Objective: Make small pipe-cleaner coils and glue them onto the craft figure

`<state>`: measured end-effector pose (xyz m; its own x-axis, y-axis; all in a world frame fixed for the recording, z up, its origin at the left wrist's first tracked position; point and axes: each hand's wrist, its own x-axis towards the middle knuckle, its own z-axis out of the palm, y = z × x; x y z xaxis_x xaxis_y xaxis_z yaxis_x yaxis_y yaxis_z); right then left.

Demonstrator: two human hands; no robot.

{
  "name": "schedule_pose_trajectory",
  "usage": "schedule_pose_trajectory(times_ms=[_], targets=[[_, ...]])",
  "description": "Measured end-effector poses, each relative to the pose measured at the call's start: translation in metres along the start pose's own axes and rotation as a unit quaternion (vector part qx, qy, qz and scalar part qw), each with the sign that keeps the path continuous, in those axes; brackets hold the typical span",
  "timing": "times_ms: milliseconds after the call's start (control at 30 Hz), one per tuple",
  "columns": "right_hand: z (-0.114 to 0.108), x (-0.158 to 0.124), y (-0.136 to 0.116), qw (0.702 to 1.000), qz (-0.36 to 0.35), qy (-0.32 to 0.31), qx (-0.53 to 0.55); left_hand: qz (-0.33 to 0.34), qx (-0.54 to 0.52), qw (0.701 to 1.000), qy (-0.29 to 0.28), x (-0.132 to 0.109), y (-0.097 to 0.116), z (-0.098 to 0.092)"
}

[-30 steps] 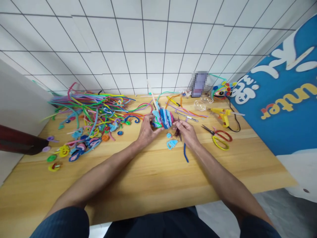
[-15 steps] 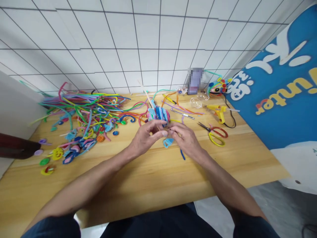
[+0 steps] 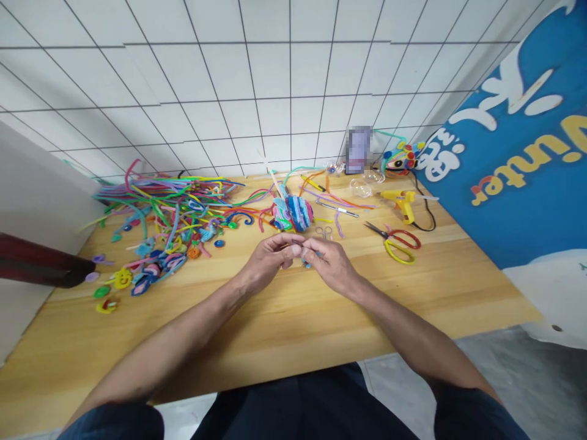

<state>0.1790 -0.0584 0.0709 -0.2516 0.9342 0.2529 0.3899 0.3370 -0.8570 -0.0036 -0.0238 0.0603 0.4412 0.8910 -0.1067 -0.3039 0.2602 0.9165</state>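
Observation:
Over the middle of the table, my left hand [image 3: 271, 260] and my right hand [image 3: 334, 263] meet at the fingertips. Both are closed in a pinch, and whatever lies between the fingers is too small and covered to make out. Just behind them sits a ball [image 3: 300, 214] wound in blue, pink and turquoise pipe cleaner, with a pale stick [image 3: 275, 183] leaning up beside it. Under my fingers a bit of a light blue piece [image 3: 306, 263] shows, mostly hidden. Small metal scissors [image 3: 324, 233] lie just behind my right hand.
Left holds a heap of pipe cleaners [image 3: 183, 189] and coiled shapes [image 3: 151, 269], near a dark red cylinder [image 3: 46, 263]. On the right are scissors [image 3: 397, 241] with red and yellow handles, a yellow glue gun [image 3: 401, 201], clear domes [image 3: 361, 187] and a phone [image 3: 358, 150].
My hands have drawn slightly nearer to me, uncovering the ball and the small scissors. The blue pipe cleaner end below my right hand no longer shows. The view has shifted a little.

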Motion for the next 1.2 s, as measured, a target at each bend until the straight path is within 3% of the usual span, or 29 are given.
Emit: schedule_pose_trajectory(times_ms=[133, 400, 767, 1067, 1200], targets=[[0.007, -0.002, 0.003, 1.000, 0.015, -0.009, 0.010, 0.000, -0.007, 0.999, 0.034, -0.003, -0.008, 0.000], [0.011, -0.002, 0.010, 0.999, 0.022, -0.045, 0.000, -0.031, 0.006, 0.998, 0.050, 0.006, -0.008, -0.010], [0.022, -0.005, 0.017, 0.989, 0.056, -0.136, 0.004, -0.021, 0.014, 1.000, 0.007, -0.003, -0.014, -0.020], [0.021, -0.006, 0.020, 0.988, 0.083, -0.128, 0.024, -0.064, 0.050, 0.997, 0.018, -0.001, -0.014, -0.028], [0.018, -0.002, 0.021, 0.987, 0.101, -0.121, 0.023, -0.039, 0.055, 0.997, 0.045, 0.000, -0.007, -0.029]])
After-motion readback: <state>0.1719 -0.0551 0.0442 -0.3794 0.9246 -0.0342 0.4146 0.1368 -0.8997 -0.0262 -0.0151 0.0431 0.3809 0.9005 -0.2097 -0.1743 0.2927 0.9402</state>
